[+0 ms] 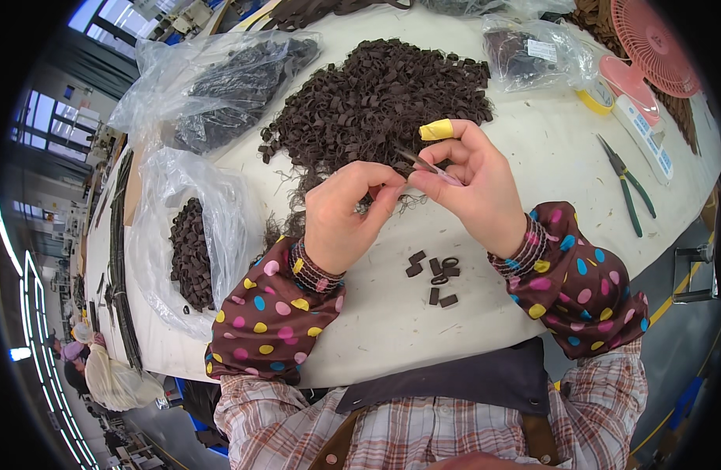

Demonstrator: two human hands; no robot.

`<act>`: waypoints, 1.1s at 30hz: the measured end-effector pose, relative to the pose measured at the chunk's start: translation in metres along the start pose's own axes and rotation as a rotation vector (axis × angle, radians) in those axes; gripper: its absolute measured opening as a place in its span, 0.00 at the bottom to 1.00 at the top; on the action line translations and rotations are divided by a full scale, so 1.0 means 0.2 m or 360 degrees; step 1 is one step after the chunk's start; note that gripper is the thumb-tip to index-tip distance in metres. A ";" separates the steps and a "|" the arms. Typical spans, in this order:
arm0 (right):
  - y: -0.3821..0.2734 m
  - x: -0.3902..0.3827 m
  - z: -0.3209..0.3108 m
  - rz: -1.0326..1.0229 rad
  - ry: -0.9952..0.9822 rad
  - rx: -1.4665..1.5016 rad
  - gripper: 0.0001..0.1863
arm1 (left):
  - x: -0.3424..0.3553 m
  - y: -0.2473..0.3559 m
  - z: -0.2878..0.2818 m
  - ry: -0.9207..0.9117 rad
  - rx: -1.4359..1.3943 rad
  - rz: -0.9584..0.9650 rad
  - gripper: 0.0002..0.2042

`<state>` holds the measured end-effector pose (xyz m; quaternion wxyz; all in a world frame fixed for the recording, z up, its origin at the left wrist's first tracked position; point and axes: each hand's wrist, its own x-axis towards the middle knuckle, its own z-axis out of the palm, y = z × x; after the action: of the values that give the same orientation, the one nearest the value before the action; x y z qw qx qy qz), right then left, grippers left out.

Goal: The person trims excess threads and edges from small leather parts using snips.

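Observation:
My left hand (346, 205) is closed in a pinch, fingertips meeting those of my right hand. Whatever it pinches is too small and covered to make out. In my right hand (478, 184), which has yellow tape round one finger, is a pair of thread snips (420, 161), its dark blades pointing left toward the pile. Just beyond both hands spreads a big heap of dark brown fabric loops (384, 94) with loose threads along its near edge. Several small brown loops (440, 270) lie apart on the white table between my forearms.
An opened clear plastic bag (239, 227) with brown loops (192, 251) stands left. Another bag (172, 78) with dark contents lies behind it. At right are pliers (628, 188), a yellow tape roll (595, 99), a pink fan (654, 43) and a bagged bundle (517, 55).

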<state>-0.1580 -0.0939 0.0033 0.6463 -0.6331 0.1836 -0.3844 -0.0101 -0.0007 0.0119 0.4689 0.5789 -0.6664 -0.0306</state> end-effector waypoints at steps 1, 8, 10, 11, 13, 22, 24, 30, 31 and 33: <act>-0.01 0.00 0.00 0.0130 0.0008 0.0128 0.22 | 0.00 -0.01 0.00 0.0000 0.0000 0.0001 0.07; -0.04 -0.01 0.02 0.0633 -0.0007 0.0452 0.19 | 0.02 -0.05 0.01 0.0085 0.0424 0.0539 0.11; -0.04 0.00 0.01 0.0670 -0.0015 0.0453 0.18 | 0.01 -0.06 0.00 0.0074 0.0491 0.0570 0.11; -0.04 0.01 0.01 0.0705 -0.0024 0.0453 0.18 | 0.01 -0.07 0.00 0.0060 0.0472 0.0563 0.12; -0.05 0.01 0.00 0.0757 -0.0011 0.0510 0.17 | 0.02 -0.07 -0.02 0.0045 0.0454 0.0560 0.12; -0.03 0.02 -0.04 0.0742 0.0032 0.0584 0.18 | 0.02 -0.13 -0.06 -0.0023 0.0489 0.0256 0.13; -0.03 0.02 -0.03 0.0697 0.0018 0.0558 0.20 | 0.03 -0.05 -0.06 -0.0110 -0.0630 -0.0549 0.20; 0.04 0.01 0.01 0.0185 0.0061 0.0177 0.18 | 0.04 0.00 -0.03 -0.0395 -0.1712 -0.1115 0.21; 0.04 0.00 0.01 0.0157 0.0084 0.0226 0.18 | 0.03 -0.02 -0.02 -0.0426 -0.1592 -0.1108 0.20; 0.02 0.00 0.03 0.0128 0.0108 0.0272 0.19 | 0.02 0.00 0.00 -0.0343 -0.1474 -0.1127 0.17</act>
<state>-0.1530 -0.0895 -0.0001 0.7062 -0.5544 0.1972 -0.3938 -0.0094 -0.0044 0.0139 0.5637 0.4947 -0.3938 -0.5314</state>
